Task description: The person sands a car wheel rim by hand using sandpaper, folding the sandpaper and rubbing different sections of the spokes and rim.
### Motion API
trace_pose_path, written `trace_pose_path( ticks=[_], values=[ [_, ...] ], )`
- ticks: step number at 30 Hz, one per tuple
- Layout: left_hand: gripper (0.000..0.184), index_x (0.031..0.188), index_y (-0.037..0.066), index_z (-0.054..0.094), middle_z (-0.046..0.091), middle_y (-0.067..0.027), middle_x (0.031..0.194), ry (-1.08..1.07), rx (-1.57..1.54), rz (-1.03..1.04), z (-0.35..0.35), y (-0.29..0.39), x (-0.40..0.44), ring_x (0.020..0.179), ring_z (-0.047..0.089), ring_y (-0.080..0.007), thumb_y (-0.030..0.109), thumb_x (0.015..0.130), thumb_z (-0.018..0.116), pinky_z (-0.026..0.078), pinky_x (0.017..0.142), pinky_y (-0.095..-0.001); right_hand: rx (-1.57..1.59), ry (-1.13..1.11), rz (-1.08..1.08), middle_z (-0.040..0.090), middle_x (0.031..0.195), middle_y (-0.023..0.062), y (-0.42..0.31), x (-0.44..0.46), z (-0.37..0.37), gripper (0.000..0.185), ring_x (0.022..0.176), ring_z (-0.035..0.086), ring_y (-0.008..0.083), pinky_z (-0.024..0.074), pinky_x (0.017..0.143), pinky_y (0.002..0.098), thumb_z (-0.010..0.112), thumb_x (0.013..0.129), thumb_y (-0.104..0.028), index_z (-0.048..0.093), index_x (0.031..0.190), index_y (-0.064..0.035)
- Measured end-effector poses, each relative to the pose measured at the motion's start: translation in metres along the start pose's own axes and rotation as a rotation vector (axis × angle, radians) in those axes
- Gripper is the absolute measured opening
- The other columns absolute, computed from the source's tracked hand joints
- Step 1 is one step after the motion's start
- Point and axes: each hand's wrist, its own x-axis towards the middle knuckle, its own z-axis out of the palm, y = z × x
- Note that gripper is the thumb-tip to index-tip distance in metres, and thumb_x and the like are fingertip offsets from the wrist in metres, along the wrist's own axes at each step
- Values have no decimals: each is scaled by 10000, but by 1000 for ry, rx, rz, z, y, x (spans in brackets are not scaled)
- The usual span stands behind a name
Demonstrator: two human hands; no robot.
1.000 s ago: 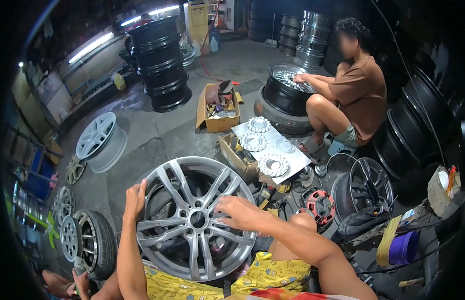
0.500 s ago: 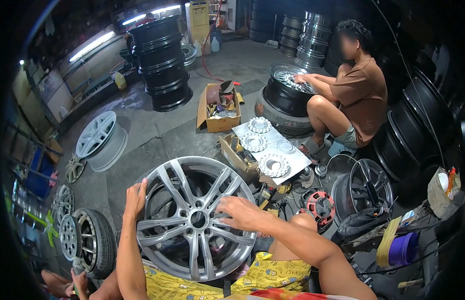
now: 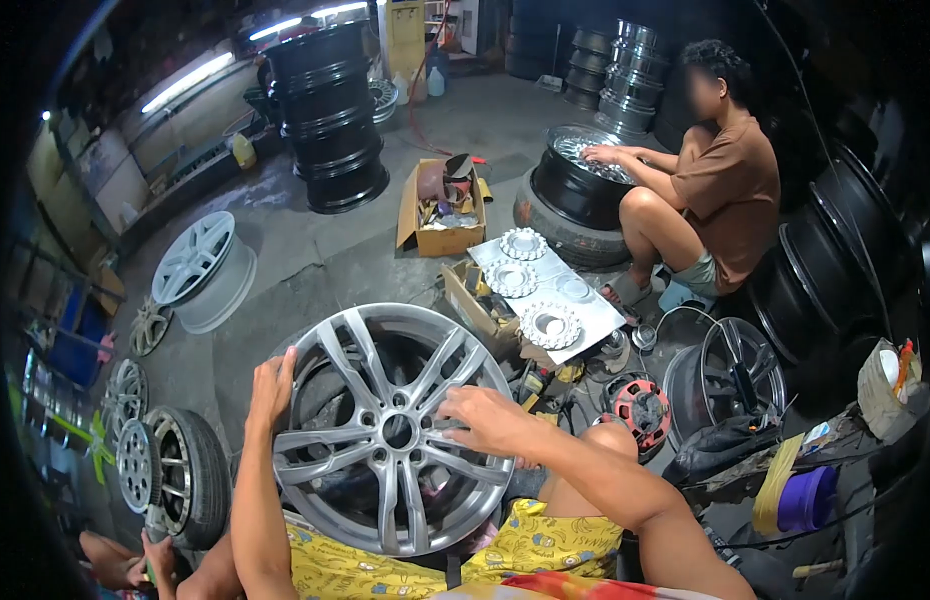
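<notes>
Silver wheel rim, paired spokes, five bolt holes, open centre, face tilted up, in foreground

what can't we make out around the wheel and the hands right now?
All in the head view:
- Right hand: palm, and anything held in it, hidden by the back of the hand.
- Left hand: exact fingertip contact, hidden by the hand itself.
- Wheel: what supports it, mostly hidden by its spokes and rim.
- Another person's hand, lower left: its owner is mostly cut off by the bottom edge.
</notes>
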Motion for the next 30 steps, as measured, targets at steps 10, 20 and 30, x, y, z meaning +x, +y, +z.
trace_pose_path(
  ticks=[10,20,30],
  values=[
    [625,1091,-93,732,696,-366,979,-43,-19,-74,-1,0,0,1007,683,-509,484,1071,493,505,915,-501,-22,-38,44,630,1047,181,-4,2,1,296,1039,647,396,524,901,491,759,875,-184,686,1104,-11],
    [627,1045,-92,731,695,-353,981,-73,9,-71,0,-3,2,986,669,-521,491,1066,499,505,882,-517,-32,-24,16,631,1043,182,-4,4,7,290,1039,647,401,522,903,492,758,886,-193,685,1094,-4],
    [603,995,-96,732,683,-363,971,6,-44,-2,8,-14,1,969,663,-532,466,1060,522,501,861,-528,-60,-49,3,630,1040,176,-6,6,7,293,1049,645,398,522,902,496,763,880,-187,682,1097,-8]
  ],
)
